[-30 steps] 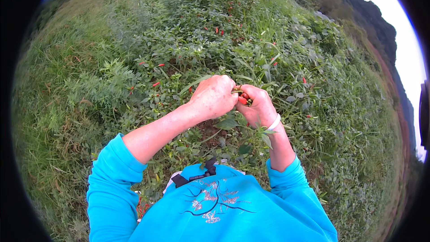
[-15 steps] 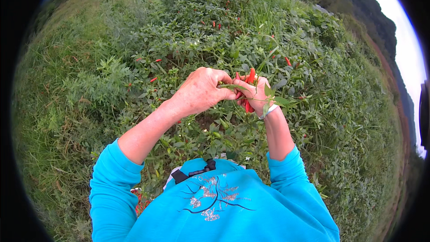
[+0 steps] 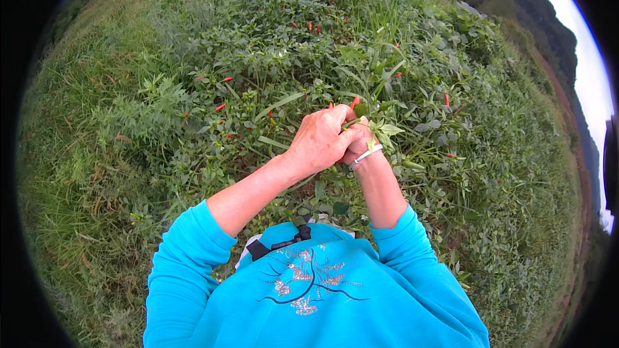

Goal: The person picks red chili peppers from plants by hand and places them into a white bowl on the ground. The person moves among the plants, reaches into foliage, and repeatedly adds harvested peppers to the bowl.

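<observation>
Outdoor ground, a densely overgrown field, fills most of the circular view; low pepper plants [image 3: 284, 58] occupy its centre, grass [image 3: 84, 129] spreads along the left side, and a dark wooded slope [image 3: 545, 19] with a strip of pale sky [image 3: 585, 38] bounds the upper right. Scattered red peppers [image 3: 220, 107] hang among the leaves, to the left of, beyond and to the right of the hands.

The person's 2 bare hands meet above the plants, near the middle of the view; the left hand [image 3: 320, 138] lies partly in front of the right hand [image 3: 362, 143], its back turned upward and its fingers curled inward; their tips are hidden, so what they grasp cannot be told. The right hand's fingers are mostly covered by the left hand; whether they are clenched or loosened cannot be told. At the upper edge of the joined hands stands 1 red pepper [image 3: 356, 100], its tip upward; just beside it, a green leafy sprig [image 3: 389, 129] extends to the right, over the right hand.

A whitish bracelet [image 3: 368, 154] encircles the right wrist; turquoise sleeves [image 3: 406, 245] end on the forearms; the matching top [image 3: 251, 309] bears a dark branch design [image 3: 313, 280] across its front; a black strap [image 3: 260, 250] lies near its upper edge.
</observation>
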Action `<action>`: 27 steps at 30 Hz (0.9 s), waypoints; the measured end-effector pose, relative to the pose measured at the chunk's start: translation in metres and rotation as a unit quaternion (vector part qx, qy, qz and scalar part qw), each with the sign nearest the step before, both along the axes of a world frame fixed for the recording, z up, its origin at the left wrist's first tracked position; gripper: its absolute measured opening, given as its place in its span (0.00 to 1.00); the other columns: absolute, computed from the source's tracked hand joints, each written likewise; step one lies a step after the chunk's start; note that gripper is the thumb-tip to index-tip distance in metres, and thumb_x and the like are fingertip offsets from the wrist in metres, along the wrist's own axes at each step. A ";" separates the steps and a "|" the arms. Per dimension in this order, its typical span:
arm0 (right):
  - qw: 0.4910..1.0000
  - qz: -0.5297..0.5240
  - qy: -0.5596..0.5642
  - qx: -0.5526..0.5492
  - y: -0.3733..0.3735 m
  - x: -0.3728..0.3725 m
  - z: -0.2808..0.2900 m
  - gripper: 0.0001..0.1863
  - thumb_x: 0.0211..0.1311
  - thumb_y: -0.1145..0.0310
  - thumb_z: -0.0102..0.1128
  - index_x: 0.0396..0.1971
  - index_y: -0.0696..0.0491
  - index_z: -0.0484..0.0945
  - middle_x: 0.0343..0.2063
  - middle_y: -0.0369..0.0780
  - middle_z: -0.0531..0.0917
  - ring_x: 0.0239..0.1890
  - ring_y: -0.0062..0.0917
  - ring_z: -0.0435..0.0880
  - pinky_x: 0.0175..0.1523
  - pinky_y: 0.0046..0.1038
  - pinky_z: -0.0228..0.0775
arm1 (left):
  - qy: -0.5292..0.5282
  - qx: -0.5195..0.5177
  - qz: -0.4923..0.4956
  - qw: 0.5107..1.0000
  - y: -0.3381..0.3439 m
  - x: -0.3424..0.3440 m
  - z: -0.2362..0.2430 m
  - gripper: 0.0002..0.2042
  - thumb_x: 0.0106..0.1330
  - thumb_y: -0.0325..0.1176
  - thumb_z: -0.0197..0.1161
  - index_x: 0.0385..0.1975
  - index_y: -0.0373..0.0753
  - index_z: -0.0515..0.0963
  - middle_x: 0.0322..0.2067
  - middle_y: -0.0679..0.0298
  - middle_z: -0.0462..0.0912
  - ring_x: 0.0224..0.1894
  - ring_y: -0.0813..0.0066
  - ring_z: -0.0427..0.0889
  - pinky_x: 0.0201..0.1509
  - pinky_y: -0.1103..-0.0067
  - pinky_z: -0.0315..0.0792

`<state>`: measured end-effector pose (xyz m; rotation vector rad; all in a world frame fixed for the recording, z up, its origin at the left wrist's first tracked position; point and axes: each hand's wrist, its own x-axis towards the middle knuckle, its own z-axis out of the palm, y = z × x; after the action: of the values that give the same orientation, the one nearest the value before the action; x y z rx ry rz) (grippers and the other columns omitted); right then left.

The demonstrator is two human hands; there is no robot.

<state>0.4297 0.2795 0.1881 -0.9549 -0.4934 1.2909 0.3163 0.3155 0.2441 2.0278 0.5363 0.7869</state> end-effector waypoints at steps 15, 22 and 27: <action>0.980 -0.026 0.133 -0.147 0.032 0.043 -0.006 0.10 0.58 0.63 0.49 0.31 0.54 0.69 0.22 0.37 0.75 0.17 0.23 0.72 0.17 0.23 0.63 | -0.046 -0.324 0.048 0.944 0.017 -0.026 -0.017 0.12 0.55 0.34 0.60 0.32 0.31 0.74 0.23 0.69 0.75 0.20 0.88 0.65 0.22 0.88 0.59; 0.989 0.073 0.117 -0.053 0.042 0.037 0.009 0.12 0.55 0.58 0.54 0.25 0.51 0.69 0.20 0.33 0.73 0.16 0.20 0.70 0.16 0.21 0.59 | 0.129 -0.232 0.288 0.920 0.057 -0.048 -0.038 0.15 0.56 0.40 0.58 0.29 0.30 0.72 0.18 0.64 0.75 0.18 0.76 0.71 0.24 0.79 0.67; 0.977 0.196 -0.046 -0.073 0.049 0.012 0.017 0.11 0.54 0.63 0.57 0.24 0.53 0.69 0.18 0.34 0.74 0.14 0.18 0.72 0.16 0.18 0.61 | -0.175 -0.520 0.243 0.800 0.054 -0.040 -0.046 0.15 0.64 0.43 0.48 0.18 0.41 0.63 0.13 0.70 0.64 0.12 0.84 0.61 0.14 0.86 0.55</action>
<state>0.4420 0.3286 0.2052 -1.0782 -0.6915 1.6595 0.2767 0.3696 0.1979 0.6985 1.0075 0.8563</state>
